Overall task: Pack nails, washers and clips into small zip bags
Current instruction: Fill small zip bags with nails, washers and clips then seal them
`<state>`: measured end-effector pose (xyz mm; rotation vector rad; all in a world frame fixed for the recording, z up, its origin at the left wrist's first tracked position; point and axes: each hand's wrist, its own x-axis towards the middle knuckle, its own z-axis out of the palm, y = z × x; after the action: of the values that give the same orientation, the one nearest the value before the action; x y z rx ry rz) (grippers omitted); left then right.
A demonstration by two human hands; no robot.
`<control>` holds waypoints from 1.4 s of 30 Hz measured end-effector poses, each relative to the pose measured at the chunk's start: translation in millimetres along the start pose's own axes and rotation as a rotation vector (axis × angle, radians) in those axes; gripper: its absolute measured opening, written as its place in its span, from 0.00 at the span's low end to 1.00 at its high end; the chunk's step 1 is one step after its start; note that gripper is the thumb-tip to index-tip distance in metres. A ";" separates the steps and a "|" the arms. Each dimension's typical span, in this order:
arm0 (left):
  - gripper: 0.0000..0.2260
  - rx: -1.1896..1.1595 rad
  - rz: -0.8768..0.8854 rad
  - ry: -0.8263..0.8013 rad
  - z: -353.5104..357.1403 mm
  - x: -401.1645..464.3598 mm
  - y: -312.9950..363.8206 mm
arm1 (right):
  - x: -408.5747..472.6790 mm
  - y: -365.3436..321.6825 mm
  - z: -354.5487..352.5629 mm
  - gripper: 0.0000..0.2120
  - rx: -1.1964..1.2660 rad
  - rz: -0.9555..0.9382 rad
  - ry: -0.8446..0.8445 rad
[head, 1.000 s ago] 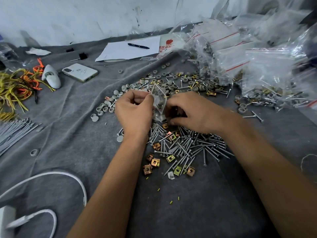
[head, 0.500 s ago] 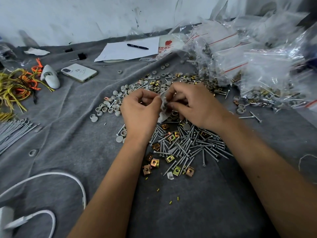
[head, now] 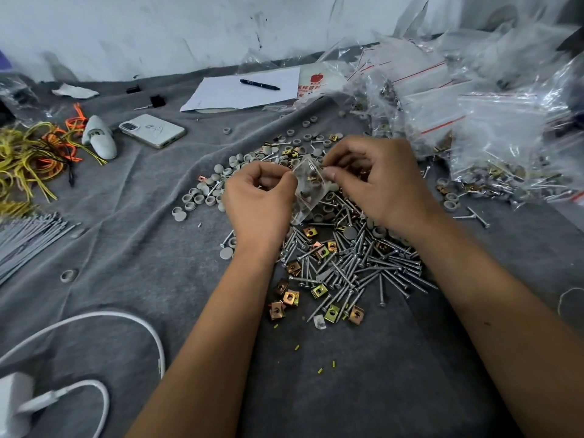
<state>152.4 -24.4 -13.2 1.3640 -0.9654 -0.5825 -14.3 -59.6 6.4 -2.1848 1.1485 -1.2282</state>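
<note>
small clear zip bag (head: 308,188) is held above the middle of the table (head: 132,222), pinched from both sides: left hand (head: 260,203) fingers curled on its left edge, right hand (head: 379,181) thumb and fingers curled on its top right edge. a brass clip and a few grey pieces are visible inside the bag. loose nails (head: 357,267) are piled on the grey cloth just near of the hands, brass clips (head: 292,297) scattered at the pile's near left edge. grey washers (head: 202,197) are spread left and far of the hands. filled zip bags (head: 474,121) are heaped far right. phone (head: 151,130) and pen (head: 259,84) on paper lie far left.
</note>
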 end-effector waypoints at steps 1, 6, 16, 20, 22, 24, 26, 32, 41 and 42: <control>0.05 -0.004 -0.004 0.008 0.0 0.3 -0.1 | -0.1 0.0 -0.5 0.05 -0.003 0.011 0.025; 0.05 -0.027 -0.025 0.043 0.8 2.0 -0.1 | 0.2 4.0 -4.6 0.04 -0.152 0.025 -0.113; 0.04 -0.041 -0.047 0.052 -1.2 2.8 -1.1 | 2.4 8.7 -5.1 0.05 -0.418 0.072 -0.523; 0.04 -0.024 -0.060 0.058 -0.8 4.1 -2.1 | 2.3 9.1 -3.3 0.07 -0.451 0.023 -0.547; 0.03 -0.024 -0.060 0.058 -0.5 4.0 -2.4 | 2.7 9.9 -1.9 0.07 -0.435 0.007 -0.510; 0.03 -0.023 -0.058 0.058 -0.1 3.7 -2.0 | 2.7 10.3 -1.7 0.08 -0.387 -0.003 -0.452; 0.04 -0.017 -0.058 0.060 0.2 3.5 -1.6 | 3.1 10.7 -2.6 0.10 -0.350 -0.004 -0.409; 0.04 -0.007 -0.052 0.039 0.6 1.9 -0.1 | 1.9 11.8 -3.7 0.07 -0.279 -0.019 -0.322; 0.07 0.065 0.019 -0.021 3.3 -4.3 3.5 | 2.5 4.0 -4.5 0.08 -0.149 -0.156 -0.049; 0.07 0.082 0.032 -0.028 4.0 -4.9 3.9 | 2.0 2.9 -2.9 0.07 -0.153 -0.174 -0.074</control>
<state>145.8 -21.8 -10.9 1.4137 -1.0420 -0.5441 -17.5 -62.7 7.1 -2.4672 1.0741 -1.1500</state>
